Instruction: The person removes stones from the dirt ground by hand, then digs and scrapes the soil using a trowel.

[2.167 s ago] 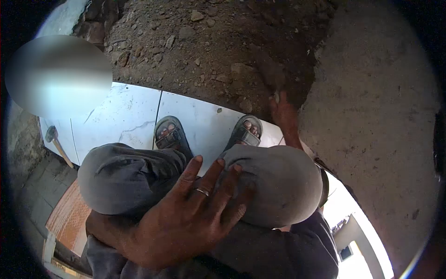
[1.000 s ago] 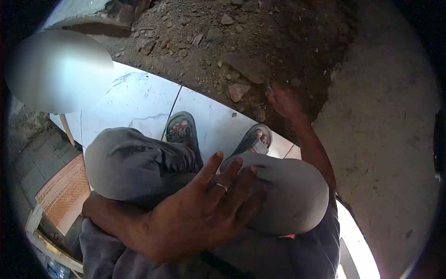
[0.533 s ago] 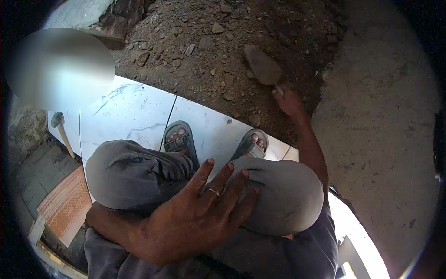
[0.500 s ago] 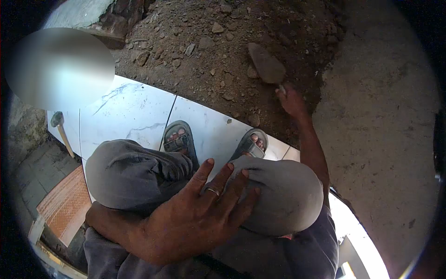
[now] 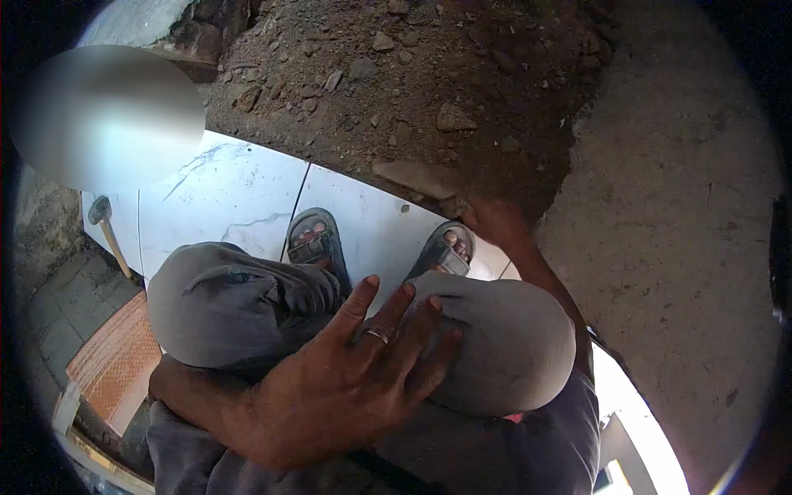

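My right hand [image 5: 497, 224] grips a trowel [image 5: 419, 176] by its handle, low over the dirt beside my right sandal. The blade lies along the edge of the white floor tiles [image 5: 338, 194], pointing left, and looks slightly blurred. Loose brown soil with stones [image 5: 363, 99] spreads beyond the tile edge. My left hand [image 5: 346, 384] rests with spread fingers across my lap, fingertips on my right knee. A ring circles one of its fingers, and nothing is held in it.
A mallet [image 5: 102, 216] with a wooden handle lies on the tiles at left. Below it sits an orange-brown textured tile [image 5: 117, 363]. Rough concrete floor [image 5: 676, 247] runs along the right. My sandalled feet [image 5: 318, 243] stand on the white tiles.
My right hand has drawn the trowel down and left, from the dirt to the tile edge. The blade now points left. My left hand has stayed put.
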`<state>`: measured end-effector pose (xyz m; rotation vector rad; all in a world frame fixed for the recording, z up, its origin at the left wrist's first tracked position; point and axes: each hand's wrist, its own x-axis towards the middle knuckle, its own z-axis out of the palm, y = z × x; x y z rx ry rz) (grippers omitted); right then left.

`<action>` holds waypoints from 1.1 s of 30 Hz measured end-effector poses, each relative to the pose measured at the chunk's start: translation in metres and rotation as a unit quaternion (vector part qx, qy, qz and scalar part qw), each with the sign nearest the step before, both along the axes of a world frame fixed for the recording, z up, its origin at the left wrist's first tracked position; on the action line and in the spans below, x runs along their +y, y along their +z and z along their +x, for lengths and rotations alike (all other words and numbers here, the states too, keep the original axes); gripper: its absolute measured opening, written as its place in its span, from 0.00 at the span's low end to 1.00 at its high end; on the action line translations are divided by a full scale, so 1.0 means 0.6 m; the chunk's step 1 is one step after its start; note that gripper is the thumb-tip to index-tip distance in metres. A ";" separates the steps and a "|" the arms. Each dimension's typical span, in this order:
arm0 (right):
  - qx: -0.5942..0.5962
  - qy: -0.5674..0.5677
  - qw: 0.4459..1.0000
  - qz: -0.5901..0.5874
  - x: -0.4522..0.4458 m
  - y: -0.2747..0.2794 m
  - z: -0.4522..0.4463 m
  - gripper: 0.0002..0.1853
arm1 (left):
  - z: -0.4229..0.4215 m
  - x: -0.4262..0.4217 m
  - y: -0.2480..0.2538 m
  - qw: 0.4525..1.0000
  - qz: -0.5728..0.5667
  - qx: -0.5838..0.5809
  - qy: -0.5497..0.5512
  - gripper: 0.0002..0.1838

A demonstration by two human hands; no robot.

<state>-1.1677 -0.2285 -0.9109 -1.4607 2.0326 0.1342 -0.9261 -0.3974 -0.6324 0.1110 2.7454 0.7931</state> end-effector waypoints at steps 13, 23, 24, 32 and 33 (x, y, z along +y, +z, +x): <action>-0.090 -0.146 0.982 -0.081 -0.003 0.016 -0.086 0.17 | -0.010 -0.006 0.007 1.000 -0.002 -0.019 -0.002 0.25; 0.067 -0.278 0.958 -0.007 0.058 -0.007 -0.109 0.20 | -0.010 -0.005 0.006 0.999 -0.027 -0.021 -0.018 0.25; -0.006 -0.269 0.960 -0.081 0.077 -0.016 -0.108 0.21 | -0.011 -0.006 0.007 0.999 -0.028 -0.024 -0.022 0.25; 0.070 -0.033 0.994 0.082 0.054 0.045 -0.052 0.21 | -0.018 -0.011 0.010 0.998 -0.037 -0.027 -0.044 0.25; 0.086 -0.129 0.986 0.054 0.054 0.041 -0.062 0.21 | -0.023 -0.013 0.013 0.996 -0.045 -0.039 -0.067 0.25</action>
